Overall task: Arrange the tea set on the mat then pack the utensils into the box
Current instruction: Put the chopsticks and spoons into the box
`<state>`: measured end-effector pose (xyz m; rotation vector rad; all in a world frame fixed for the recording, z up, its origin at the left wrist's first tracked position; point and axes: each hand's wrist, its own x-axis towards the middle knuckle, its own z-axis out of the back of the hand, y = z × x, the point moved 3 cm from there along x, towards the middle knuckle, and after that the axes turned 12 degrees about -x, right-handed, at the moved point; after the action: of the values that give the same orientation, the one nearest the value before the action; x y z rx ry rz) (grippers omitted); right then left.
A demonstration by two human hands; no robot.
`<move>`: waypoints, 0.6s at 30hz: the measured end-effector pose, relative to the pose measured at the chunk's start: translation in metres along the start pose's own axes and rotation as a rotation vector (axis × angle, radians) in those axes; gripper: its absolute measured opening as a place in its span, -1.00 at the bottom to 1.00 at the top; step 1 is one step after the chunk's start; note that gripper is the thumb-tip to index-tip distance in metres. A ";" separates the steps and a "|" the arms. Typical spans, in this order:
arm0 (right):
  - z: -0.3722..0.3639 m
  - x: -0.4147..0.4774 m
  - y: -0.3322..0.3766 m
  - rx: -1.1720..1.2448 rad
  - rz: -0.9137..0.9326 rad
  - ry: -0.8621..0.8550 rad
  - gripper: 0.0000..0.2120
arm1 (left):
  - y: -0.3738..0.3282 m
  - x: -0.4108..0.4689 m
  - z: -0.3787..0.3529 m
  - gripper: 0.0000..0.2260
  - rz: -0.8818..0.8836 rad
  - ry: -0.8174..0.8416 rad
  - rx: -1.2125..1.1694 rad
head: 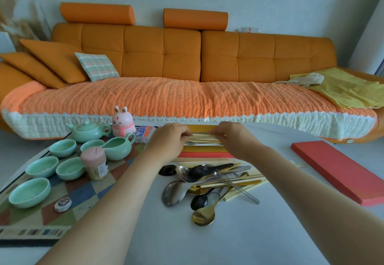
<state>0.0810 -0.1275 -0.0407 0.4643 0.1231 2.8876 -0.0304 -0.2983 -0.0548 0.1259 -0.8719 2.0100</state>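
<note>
Left hand (168,138) and right hand (232,138) pinch chopsticks (204,137) by the ends - keeping them level over the box (204,149) at the far edge of the table (187,244) - while spoons (207,181) wait mid-table and the tea set (87,133) sits on the mat (83,198) at the left edge.

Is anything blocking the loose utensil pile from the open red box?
Nothing visible. The pile of metal spoons and wooden chopsticks lies just before the open red box; its flat red lid lies aside, right. Left hand and right hand pinch a wooden chopstick bundle over it.
</note>
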 end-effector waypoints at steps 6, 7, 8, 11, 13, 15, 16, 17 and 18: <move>-0.012 0.027 -0.020 -0.110 -0.062 -0.099 -0.71 | 0.019 0.017 -0.014 -0.79 -0.015 -0.071 0.078; -0.015 0.031 -0.022 -0.109 -0.099 -0.092 -0.70 | 0.023 0.020 -0.017 -0.76 0.004 -0.047 0.101; -0.019 0.036 -0.025 -0.113 -0.131 -0.081 -0.69 | 0.027 0.022 -0.020 -0.72 0.015 -0.020 0.125; -0.031 0.045 -0.028 -0.112 -0.198 -0.050 -0.66 | 0.032 0.026 -0.026 -0.60 0.028 0.071 0.145; -0.040 0.050 -0.030 -0.104 -0.245 -0.025 -0.66 | 0.035 0.026 -0.030 -0.53 0.061 0.138 0.129; -0.047 0.055 -0.032 -0.072 -0.282 -0.009 -0.67 | 0.037 0.026 -0.032 -0.47 0.090 0.181 0.138; -0.048 0.056 -0.033 -0.047 -0.292 -0.012 -0.68 | 0.038 0.026 -0.033 -0.45 0.098 0.195 0.143; -0.048 0.057 -0.033 -0.030 -0.296 -0.014 -0.68 | 0.038 0.026 -0.033 -0.44 0.102 0.209 0.141; -0.047 0.058 -0.033 -0.027 -0.291 -0.011 -0.69 | 0.037 0.026 -0.033 -0.44 0.110 0.227 0.128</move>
<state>0.0193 -0.0846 -0.0714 0.4193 0.1377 2.5979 -0.0663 -0.2714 -0.0884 -0.0797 -0.6182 2.1328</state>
